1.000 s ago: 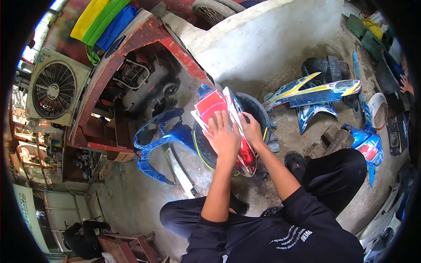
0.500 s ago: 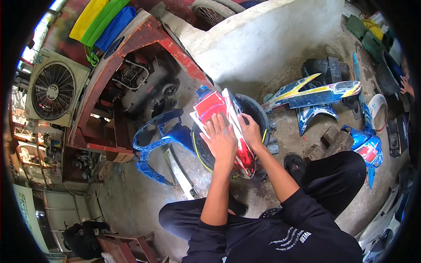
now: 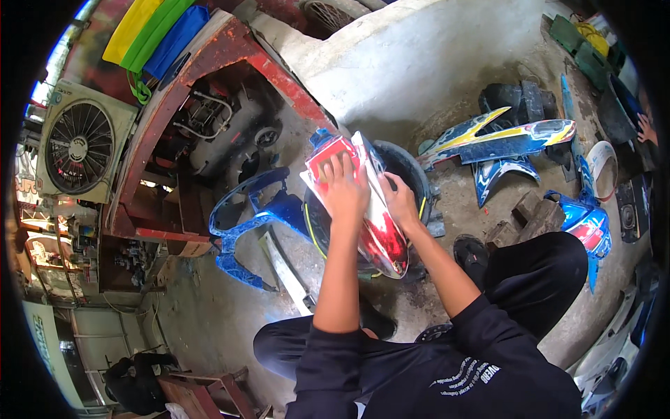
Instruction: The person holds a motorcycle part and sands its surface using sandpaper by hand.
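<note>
The person is squatting on the concrete floor (image 3: pixel 209 328) and leaning over a black tub (image 3: pixel 408 164), across which a red and white motorcycle fairing panel (image 3: pixel 380 230) is lying, its glossy red end pointing back toward the knees. The left hand (image 3: pixel 343 187) is pressing flat on the upper part of the panel, fingers spread and palm down, so this grip is lying open on the surface rather than closing around anything. The right hand (image 3: pixel 399 199) is resting on the panel's right edge just beside the left, its fingers curling over the rim in a loose hold. A blue fairing frame (image 3: pixel 241 227) is lying on the floor to the left of the tub, and a blue and yellow panel (image 3: pixel 499 140) is lying to its right, well apart from both hands.
</note>
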Demonstrator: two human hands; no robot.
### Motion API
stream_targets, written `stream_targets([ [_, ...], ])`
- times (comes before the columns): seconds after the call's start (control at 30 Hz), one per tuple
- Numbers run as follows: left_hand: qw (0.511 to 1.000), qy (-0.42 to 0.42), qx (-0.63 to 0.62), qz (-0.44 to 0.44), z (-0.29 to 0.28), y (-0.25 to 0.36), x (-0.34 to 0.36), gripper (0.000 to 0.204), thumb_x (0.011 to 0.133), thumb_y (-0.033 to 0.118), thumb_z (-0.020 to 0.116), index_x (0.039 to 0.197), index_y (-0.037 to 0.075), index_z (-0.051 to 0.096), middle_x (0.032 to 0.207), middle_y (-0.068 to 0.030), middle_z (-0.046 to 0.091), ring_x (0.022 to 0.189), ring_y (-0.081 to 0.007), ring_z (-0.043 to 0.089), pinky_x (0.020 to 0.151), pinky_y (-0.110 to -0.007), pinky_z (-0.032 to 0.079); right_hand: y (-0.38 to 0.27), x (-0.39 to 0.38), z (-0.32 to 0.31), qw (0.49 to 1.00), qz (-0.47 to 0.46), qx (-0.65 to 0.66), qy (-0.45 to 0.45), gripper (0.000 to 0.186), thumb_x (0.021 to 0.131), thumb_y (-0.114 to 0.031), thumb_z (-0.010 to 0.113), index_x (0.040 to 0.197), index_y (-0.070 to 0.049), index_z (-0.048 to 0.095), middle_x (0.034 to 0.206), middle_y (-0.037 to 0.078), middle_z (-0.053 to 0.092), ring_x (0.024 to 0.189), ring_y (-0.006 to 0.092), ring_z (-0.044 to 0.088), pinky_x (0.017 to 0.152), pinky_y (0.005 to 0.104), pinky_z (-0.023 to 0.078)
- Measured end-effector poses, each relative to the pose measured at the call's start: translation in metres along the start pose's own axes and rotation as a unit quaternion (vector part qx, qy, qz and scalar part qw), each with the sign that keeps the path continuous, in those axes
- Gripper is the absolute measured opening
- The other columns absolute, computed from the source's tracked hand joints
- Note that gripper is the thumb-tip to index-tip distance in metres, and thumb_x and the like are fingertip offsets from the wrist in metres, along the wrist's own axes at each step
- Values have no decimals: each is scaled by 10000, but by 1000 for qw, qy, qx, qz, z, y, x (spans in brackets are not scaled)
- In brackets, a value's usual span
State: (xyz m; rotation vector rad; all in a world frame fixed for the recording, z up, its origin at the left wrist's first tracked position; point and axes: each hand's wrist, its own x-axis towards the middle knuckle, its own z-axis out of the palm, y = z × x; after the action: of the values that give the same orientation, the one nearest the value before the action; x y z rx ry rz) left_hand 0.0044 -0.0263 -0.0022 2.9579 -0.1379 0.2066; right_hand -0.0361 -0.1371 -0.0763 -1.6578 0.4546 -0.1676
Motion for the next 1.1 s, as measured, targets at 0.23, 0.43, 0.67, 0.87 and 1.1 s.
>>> stream_targets([
  [0.23,996,-85,-20,-13,-16,23,-22,679,993,523,414,1524,99,410,1615,-140,326,1472,-358,327,1158,-662,185,19,4,-9,999,-5,-33,9,658,944,-569,577,1285,-8,621,1009,334,686,1055,449,666,903,454,514],
  [0.43,997,-78,3,-28,-15,6,-7,645,1015,527,371,1557,177,355,1635,-125,282,1493,-377,279,1169,-650,187,0,-3,-2,1000,7,-15,-23,704,911,-590,616,1302,-5,608,972,309,703,1001,410,697,877,437,521],
  [0.67,997,-75,-36,-3,-13,11,-17,563,1026,438,389,1510,156,440,1599,-142,353,1467,-398,319,1161,-655,204,11,6,-6,998,45,23,-35,775,860,-628,661,1316,-4,598,892,269,714,899,322,720,823,402,528],
  [0.87,997,-64,-23,-30,-17,8,-8,596,1017,464,390,1532,165,406,1625,-135,303,1466,-402,322,1171,-658,162,-5,-3,-3,999,23,17,-35,761,880,-623,641,1315,-1,596,932,279,711,950,370,710,873,413,514],
  [1.1,997,-75,31,-20,-12,8,-3,657,1022,518,313,1558,140,348,1631,-136,290,1490,-383,281,1178,-633,185,6,-1,4,999,15,24,-43,757,885,-625,636,1319,-6,594,1124,311,679,1104,382,667,945,403,495],
])
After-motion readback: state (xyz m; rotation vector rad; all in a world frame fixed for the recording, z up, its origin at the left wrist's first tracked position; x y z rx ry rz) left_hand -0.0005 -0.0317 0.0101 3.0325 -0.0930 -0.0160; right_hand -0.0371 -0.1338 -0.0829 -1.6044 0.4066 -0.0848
